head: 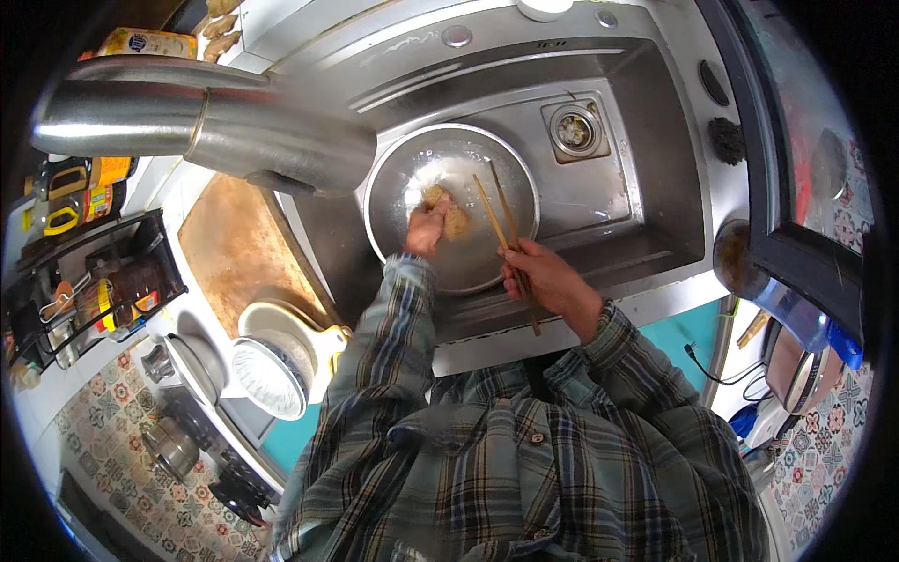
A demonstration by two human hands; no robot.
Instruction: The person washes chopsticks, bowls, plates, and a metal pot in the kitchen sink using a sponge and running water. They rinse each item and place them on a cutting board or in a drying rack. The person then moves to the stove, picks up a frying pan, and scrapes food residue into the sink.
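Observation:
A round metal basin (393,184) with liquid in it stands in the left part of a stainless steel sink. Inside its rim, my left hand (427,228) grips a yellowish, lumpy clump (458,222), perhaps a scrubber or food; its exact kind cannot be told. My right hand (544,274) holds a pair of wooden chopsticks (489,211) at the basin's lower right rim, their tips apart above the basin.
The sink's drain strainer (577,131) holds scraps. A large metal faucet or pipe (281,137) reaches in from the left. A wooden cutting board (228,246), stacked bowls (270,376) and a bottle rack (112,295) stand at left. A dark window frame (765,140) borders the right.

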